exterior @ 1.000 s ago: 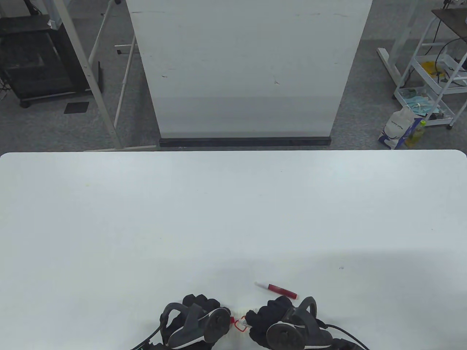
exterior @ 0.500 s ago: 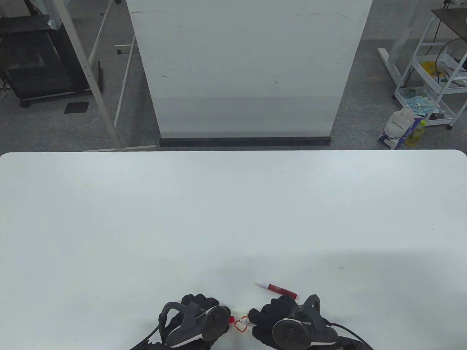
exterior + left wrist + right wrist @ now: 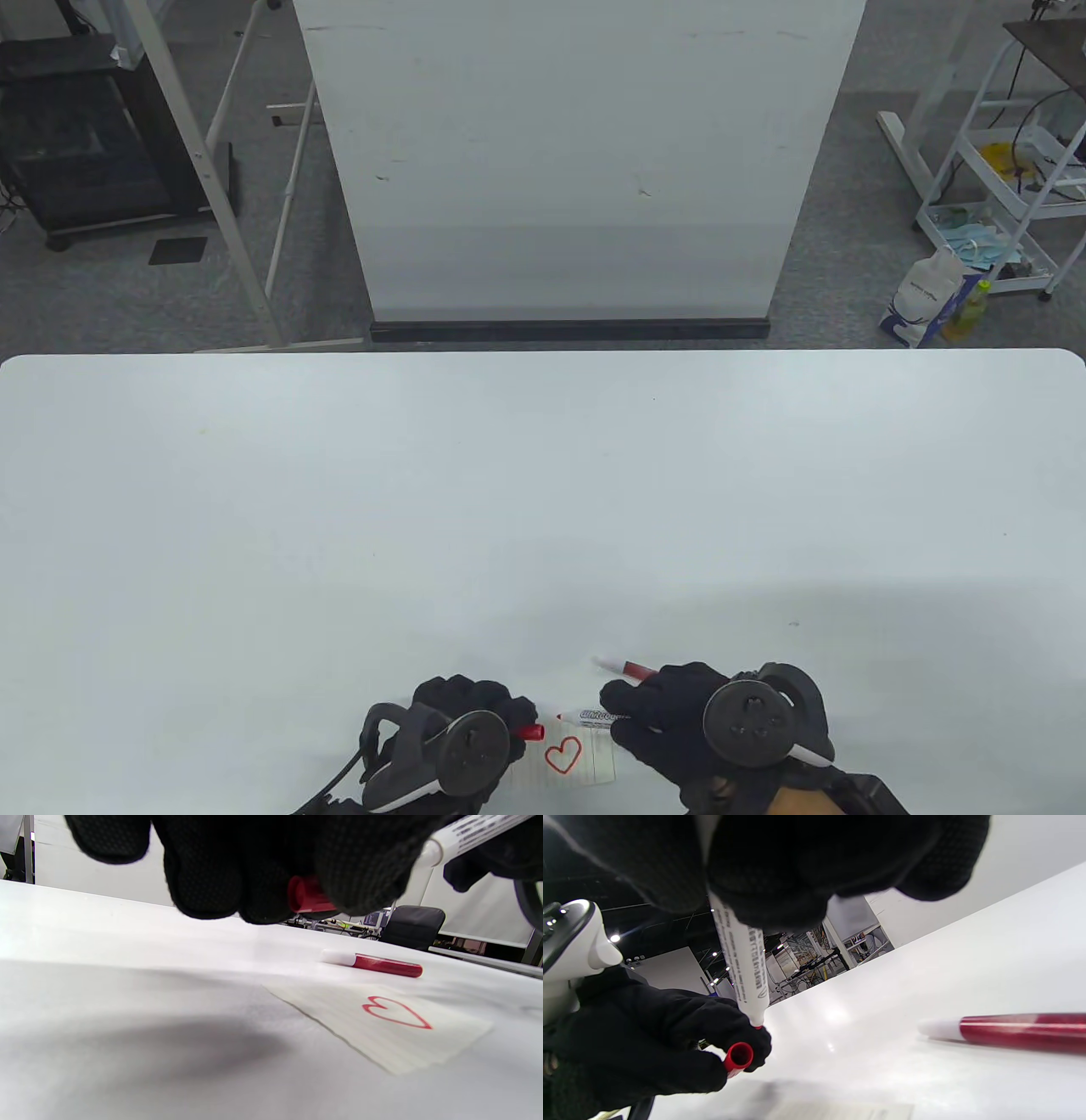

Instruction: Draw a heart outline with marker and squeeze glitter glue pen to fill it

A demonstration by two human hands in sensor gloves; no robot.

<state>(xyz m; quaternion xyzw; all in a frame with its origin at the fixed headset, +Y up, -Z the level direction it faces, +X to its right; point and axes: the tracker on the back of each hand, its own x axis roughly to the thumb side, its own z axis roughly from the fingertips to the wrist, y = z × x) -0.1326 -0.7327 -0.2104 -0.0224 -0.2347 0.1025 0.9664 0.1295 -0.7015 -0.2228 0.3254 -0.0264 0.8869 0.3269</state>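
The red heart outline (image 3: 563, 753) sits closed on the lined paper slip (image 3: 594, 768). Just above it, the left hand (image 3: 462, 722) pinches the red cap (image 3: 531, 732) and the right hand (image 3: 670, 722) grips the marker (image 3: 594, 717), tip aimed at the cap; a misaligned push could ink a glove. Beyond the paper lies the glitter glue pen (image 3: 632, 669), round enough to roll across the surface if nudged.

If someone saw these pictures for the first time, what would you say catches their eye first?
Probably the red heart outline on the small lined paper slip at the table's near edge, between two black-gloved hands. The right hand grips a white marker, its tip aimed at the red marker cap pinched by the left hand. Just behind lies a red glitter glue pen, untouched.
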